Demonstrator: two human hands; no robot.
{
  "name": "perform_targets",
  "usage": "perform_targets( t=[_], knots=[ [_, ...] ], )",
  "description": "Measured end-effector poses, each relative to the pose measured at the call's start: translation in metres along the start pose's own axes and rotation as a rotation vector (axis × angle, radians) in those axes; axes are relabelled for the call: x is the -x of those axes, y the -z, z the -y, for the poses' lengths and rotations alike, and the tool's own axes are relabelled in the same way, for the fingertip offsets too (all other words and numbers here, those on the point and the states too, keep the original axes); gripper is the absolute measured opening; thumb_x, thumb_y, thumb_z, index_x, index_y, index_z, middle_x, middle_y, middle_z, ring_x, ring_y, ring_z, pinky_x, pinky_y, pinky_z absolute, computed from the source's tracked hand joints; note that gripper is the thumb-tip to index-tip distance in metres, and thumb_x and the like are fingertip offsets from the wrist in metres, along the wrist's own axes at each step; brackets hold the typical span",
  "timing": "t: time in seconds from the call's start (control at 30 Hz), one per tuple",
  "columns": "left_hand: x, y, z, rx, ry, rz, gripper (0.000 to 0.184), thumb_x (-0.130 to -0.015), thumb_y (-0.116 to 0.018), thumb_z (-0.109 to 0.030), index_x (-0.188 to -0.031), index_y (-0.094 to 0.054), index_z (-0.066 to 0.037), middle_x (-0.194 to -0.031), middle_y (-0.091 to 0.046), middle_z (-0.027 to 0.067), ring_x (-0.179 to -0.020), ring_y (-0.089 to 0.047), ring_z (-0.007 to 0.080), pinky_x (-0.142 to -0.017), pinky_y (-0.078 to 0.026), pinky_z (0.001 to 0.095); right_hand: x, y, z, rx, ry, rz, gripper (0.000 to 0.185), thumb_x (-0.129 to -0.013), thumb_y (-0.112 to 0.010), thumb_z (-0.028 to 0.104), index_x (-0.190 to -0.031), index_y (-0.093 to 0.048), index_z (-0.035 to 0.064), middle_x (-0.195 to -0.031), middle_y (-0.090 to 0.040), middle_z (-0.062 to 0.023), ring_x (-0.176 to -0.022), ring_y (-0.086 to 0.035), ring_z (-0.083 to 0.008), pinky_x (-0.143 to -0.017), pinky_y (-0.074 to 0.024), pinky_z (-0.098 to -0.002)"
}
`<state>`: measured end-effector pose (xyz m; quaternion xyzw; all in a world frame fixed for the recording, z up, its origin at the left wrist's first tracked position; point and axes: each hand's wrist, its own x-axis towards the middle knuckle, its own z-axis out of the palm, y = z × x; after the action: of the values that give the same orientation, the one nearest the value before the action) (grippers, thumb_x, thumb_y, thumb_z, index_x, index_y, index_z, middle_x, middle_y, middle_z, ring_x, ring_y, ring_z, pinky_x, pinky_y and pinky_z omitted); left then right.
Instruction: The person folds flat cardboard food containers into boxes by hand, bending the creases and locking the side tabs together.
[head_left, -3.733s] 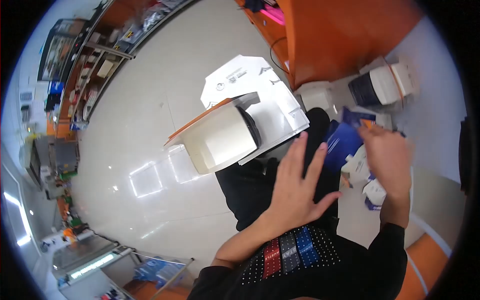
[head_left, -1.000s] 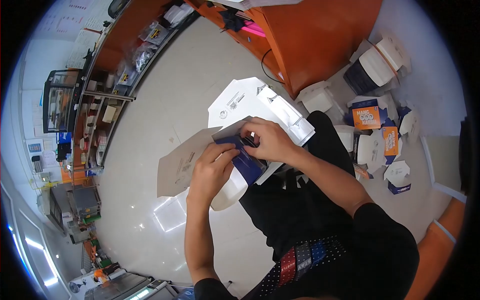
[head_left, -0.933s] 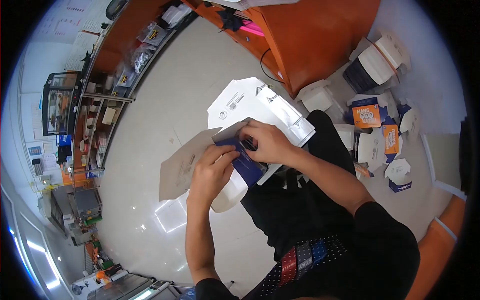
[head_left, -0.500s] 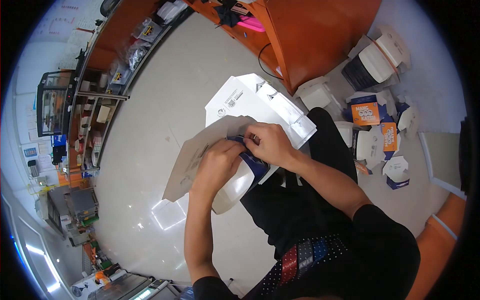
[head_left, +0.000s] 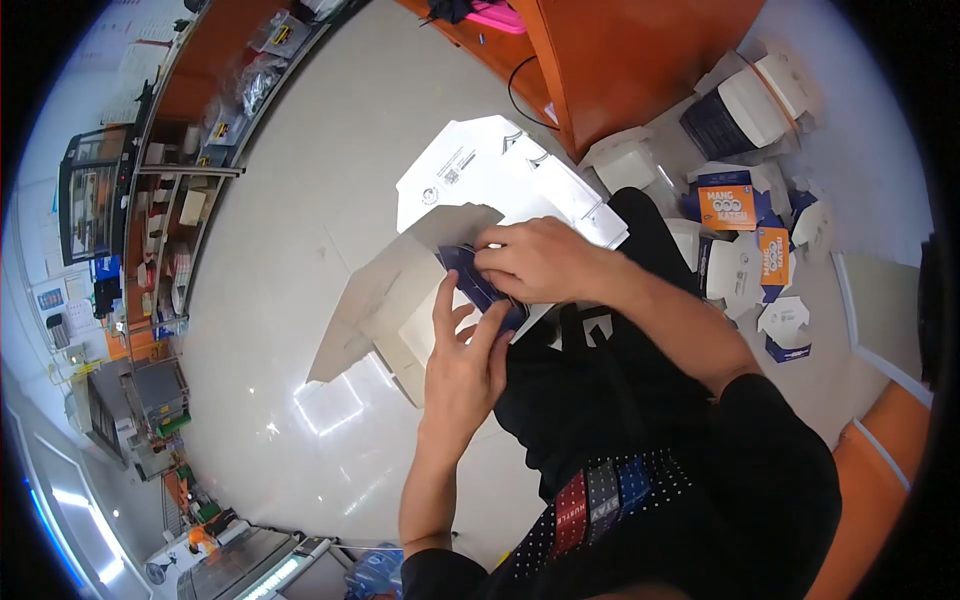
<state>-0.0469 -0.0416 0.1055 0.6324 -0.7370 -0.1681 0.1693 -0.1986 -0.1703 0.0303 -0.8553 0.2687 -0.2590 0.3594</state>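
A partly folded cardboard food box (head_left: 365, 300), pale inside with a dark purple outer panel, is held over my lap. Its broad flap spreads out to the left. My right hand (head_left: 545, 262) has its fingers bent and pressed on the upper part of the purple panel. My left hand (head_left: 465, 365) grips the same panel from below, its fingers spaced along it; some fingertips are hidden. Under and behind the box, flat white box blanks (head_left: 480, 175) with small print rest on my leg.
Folded boxes with orange and purple labels (head_left: 728, 207) lie on the floor to the right. Near the wall is a strapped stack of boxes (head_left: 745, 112). An orange cabinet (head_left: 640, 70) stands at the top, and shelves (head_left: 215, 110) line the left.
My left hand has moved right and down from the inner side, with its fingers now spread along the purple panel. My right hand has shifted slightly up. The box has turned a little.
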Motion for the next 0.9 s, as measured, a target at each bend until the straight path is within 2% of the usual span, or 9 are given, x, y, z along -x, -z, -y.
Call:
perform_targets(
  t=[0.07,0.1,0.2,0.4,0.63,0.7,0.8,0.83,0.9],
  knots=[
    [0.000,0.000,-0.004,-0.046,-0.008,-0.115,0.032,-0.084,-0.079,-0.001,-0.114,-0.071,-0.007,-0.145,-0.045,0.0265,-0.110,-0.068,0.0298,-0.075,-0.066,0.0388,0.006,0.022,-0.001,-0.029,0.074,0.155,0.017,-0.086,-0.070,0.016,-0.101,-0.074,0.0093,-0.112,-0.069,-0.0113,-0.089,-0.071,-0.0350,-0.078,-0.0570,-0.0443],
    [0.002,-0.001,-0.005,-0.048,-0.004,-0.116,0.031,-0.084,-0.079,0.000,-0.113,-0.071,-0.007,-0.141,-0.049,0.0251,-0.107,-0.070,0.0295,-0.074,-0.065,0.0390,0.006,0.034,0.000,-0.024,0.039,0.298,0.018,-0.085,-0.073,0.020,-0.100,-0.075,0.0102,-0.126,-0.064,-0.0141,-0.098,-0.071,-0.0349,-0.084,-0.0560,-0.0443],
    [0.006,-0.006,0.000,-0.021,0.006,-0.087,0.029,-0.083,-0.079,0.001,-0.110,-0.071,-0.006,-0.133,-0.057,0.0205,-0.095,-0.075,0.0288,-0.070,-0.064,0.0402,0.010,0.040,-0.006,-0.068,0.087,0.442,0.018,-0.082,-0.077,0.019,-0.097,-0.076,0.0099,-0.138,-0.056,-0.0164,-0.105,-0.069,-0.0357,-0.091,-0.0546,-0.0426],
    [0.008,-0.012,0.002,-0.095,-0.005,-0.081,0.026,-0.086,-0.077,-0.005,-0.111,-0.071,-0.010,-0.116,-0.068,0.0133,-0.079,-0.075,0.0260,-0.060,-0.058,0.0372,0.026,0.018,-0.013,-0.238,0.048,0.361,0.014,-0.079,-0.080,0.014,-0.091,-0.077,0.0093,-0.147,-0.048,-0.0181,-0.111,-0.068,-0.0331,-0.097,-0.0532,-0.0407],
    [0.006,-0.012,0.010,-0.136,0.005,0.206,0.038,-0.093,-0.072,-0.017,-0.130,-0.061,-0.011,-0.099,-0.072,0.0176,-0.077,-0.071,0.0350,-0.067,-0.056,0.0405,0.041,0.007,-0.016,-0.275,0.066,0.191,0.017,-0.081,-0.079,0.013,-0.097,-0.075,0.0076,-0.138,-0.058,-0.0180,-0.111,-0.068,-0.0317,-0.097,-0.0537,-0.0406],
    [0.009,-0.012,0.006,-0.126,0.018,0.196,0.048,-0.096,-0.069,-0.019,-0.140,-0.053,-0.009,-0.099,-0.072,0.0180,-0.080,-0.071,0.0375,-0.071,-0.056,0.0425,0.046,0.003,-0.014,-0.264,0.079,0.115,0.025,-0.083,-0.078,0.013,-0.106,-0.072,0.0060,-0.130,-0.064,-0.0175,-0.109,-0.069,-0.0318,-0.096,-0.0545,-0.0408],
    [0.010,-0.013,0.008,-0.075,-0.053,0.146,0.059,-0.099,-0.065,-0.020,-0.151,-0.041,-0.007,-0.101,-0.073,0.0171,-0.086,-0.071,0.0382,-0.076,-0.056,0.0433,0.043,-0.001,-0.007,-0.492,-0.151,0.074,0.033,-0.088,-0.075,0.015,-0.118,-0.065,0.0027,-0.121,-0.069,-0.0162,-0.107,-0.070,-0.0334,-0.091,-0.0557,-0.0404],
    [0.010,-0.014,0.009,-0.050,-0.095,0.127,0.063,-0.100,-0.064,-0.020,-0.155,-0.038,-0.006,-0.101,-0.074,0.0166,-0.088,-0.071,0.0379,-0.077,-0.055,0.0432,0.042,-0.004,0.000,-0.382,-0.118,-0.063,0.033,-0.093,-0.072,0.021,-0.117,-0.061,0.0010,-0.111,-0.070,-0.0164,-0.101,-0.070,-0.0350,-0.084,-0.0564,-0.0420],
    [0.018,-0.007,0.013,0.074,0.094,0.052,0.063,-0.099,-0.064,-0.019,-0.155,-0.039,-0.006,-0.103,-0.074,0.0150,-0.090,-0.071,0.0347,-0.079,-0.055,0.0414,0.035,-0.013,0.013,-0.218,-0.160,-0.159,0.032,-0.094,-0.071,0.026,-0.112,-0.062,0.0012,-0.108,-0.069,-0.0170,-0.096,-0.070,-0.0363,-0.081,-0.0558,-0.0445]
  ],
)
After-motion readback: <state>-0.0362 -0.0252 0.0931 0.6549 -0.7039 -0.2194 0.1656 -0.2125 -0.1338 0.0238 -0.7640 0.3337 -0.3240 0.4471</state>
